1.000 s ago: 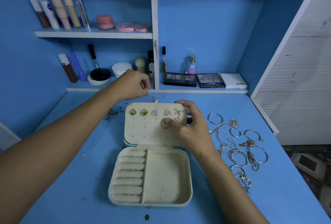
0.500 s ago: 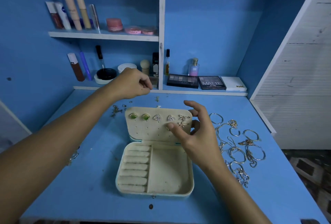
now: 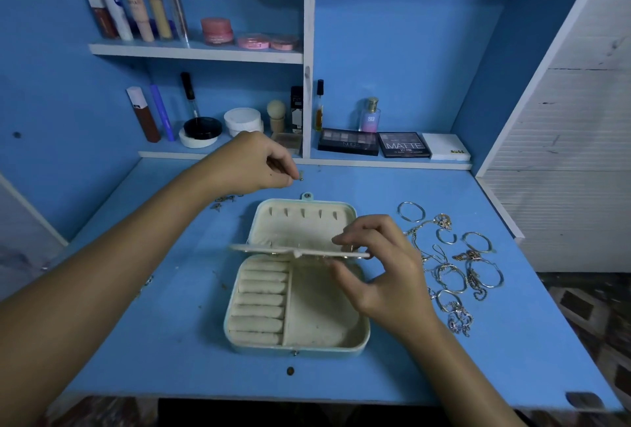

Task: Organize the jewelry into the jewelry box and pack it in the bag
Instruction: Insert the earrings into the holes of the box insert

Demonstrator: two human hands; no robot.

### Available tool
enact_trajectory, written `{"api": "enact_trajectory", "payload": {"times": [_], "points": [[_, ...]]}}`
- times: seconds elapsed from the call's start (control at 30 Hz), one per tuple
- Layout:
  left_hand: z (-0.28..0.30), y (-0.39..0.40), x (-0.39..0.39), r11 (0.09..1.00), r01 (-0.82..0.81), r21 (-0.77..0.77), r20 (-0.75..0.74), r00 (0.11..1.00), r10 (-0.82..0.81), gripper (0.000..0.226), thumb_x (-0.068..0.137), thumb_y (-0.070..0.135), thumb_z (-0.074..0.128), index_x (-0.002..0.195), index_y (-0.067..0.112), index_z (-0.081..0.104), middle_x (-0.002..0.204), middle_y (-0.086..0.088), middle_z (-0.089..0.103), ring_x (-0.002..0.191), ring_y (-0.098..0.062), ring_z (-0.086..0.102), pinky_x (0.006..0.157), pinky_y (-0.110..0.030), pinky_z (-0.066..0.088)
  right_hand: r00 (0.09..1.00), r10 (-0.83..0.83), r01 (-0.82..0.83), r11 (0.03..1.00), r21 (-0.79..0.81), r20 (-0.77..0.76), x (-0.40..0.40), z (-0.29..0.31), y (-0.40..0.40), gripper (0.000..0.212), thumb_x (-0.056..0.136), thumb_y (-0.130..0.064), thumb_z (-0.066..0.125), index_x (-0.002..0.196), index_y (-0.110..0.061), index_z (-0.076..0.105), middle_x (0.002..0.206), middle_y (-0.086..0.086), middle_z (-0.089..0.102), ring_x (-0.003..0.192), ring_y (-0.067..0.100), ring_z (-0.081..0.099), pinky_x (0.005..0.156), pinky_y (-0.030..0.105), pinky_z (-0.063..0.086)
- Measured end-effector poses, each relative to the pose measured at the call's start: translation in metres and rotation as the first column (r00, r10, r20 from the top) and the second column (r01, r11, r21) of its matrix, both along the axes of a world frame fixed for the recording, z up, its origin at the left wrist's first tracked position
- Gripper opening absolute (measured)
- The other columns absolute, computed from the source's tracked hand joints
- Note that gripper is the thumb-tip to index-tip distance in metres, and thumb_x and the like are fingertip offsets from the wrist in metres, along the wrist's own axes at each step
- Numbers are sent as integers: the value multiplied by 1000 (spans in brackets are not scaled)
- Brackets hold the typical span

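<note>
Earring panel swung up from flat against the lid to edge-on since the earlier frame, baring the lid's slotted pocket.

The jewelry box (image 3: 297,307) lies open at centre frame on the blue desk (image 3: 392,184); no bag is in view. The right hand (image 3: 382,269) pinches the earring panel (image 3: 300,251) at its right end; the left hand (image 3: 249,162), above centre, pinches a small earring back (image 3: 301,176). Step in hand: securing an earring, apparently. Next, the back must meet a post behind the panel. Loose bracelets and chains (image 3: 454,266) wait at right.
</note>
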State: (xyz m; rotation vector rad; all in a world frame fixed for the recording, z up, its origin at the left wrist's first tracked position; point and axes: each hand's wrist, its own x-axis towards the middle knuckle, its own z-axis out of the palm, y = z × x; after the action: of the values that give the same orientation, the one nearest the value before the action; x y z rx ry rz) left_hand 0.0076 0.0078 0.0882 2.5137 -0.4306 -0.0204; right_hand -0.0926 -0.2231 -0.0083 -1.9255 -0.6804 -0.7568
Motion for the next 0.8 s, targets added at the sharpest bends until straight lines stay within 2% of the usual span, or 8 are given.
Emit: {"api": "enact_trajectory", "payload": {"times": [0.07, 0.17, 0.5, 0.7, 0.8], "points": [[-1, -3, -5, 1000, 9, -14, -17, 1000, -9, 17, 85, 17, 76, 83, 34, 74, 81, 20, 72, 77, 8, 64, 62, -2, 41, 999, 27, -25, 999, -46, 37, -2, -3, -3, 19, 72, -3, 80, 90, -7, 74, 99, 4, 61, 87, 11, 62, 66, 27, 51], [-2, -6, -11, 999, 37, -22, -20, 999, -38, 11, 85, 21, 77, 86, 33, 76, 84, 19, 73, 81, 7, 64, 65, -1, 41, 996, 49, -40, 992, -116, 71, -2, -5, -5, 10, 73, -9, 73, 83, -10, 75, 100, 4, 63, 79, 13, 62, 58, 29, 48], [-6, -19, -32, 989, 151, 0, -117, 982, -150, 9, 84, 25, 78, 92, 28, 78, 87, 22, 74, 88, 8, 64, 72, -1, 40, 992, 118, -111, 985, -133, 48, 0, -7, -11, 9, 79, -17, 74, 81, -9, 76, 98, 6, 66, 83, 14, 64, 65, 29, 52], [-3, -24, -48, 976, 218, 4, -218, 953, -212, 9, 85, 23, 78, 93, 25, 78, 87, 22, 73, 78, 9, 63, 70, -3, 41, 992, 120, -113, 984, -136, 48, -2, -11, -12, 9, 77, -16, 81, 82, -9, 77, 99, 6, 67, 84, 12, 65, 68, 24, 52], [0, -27, -56, 970, 241, -8, -265, 935, -235, 8, 86, 19, 76, 93, 23, 78, 85, 17, 73, 65, 13, 59, 63, -3, 40, 992, 120, -114, 985, -126, 42, -2, -11, -12, 10, 77, -17, 81, 82, -8, 77, 99, 6, 66, 85, 11, 64, 71, 21, 52]]}}
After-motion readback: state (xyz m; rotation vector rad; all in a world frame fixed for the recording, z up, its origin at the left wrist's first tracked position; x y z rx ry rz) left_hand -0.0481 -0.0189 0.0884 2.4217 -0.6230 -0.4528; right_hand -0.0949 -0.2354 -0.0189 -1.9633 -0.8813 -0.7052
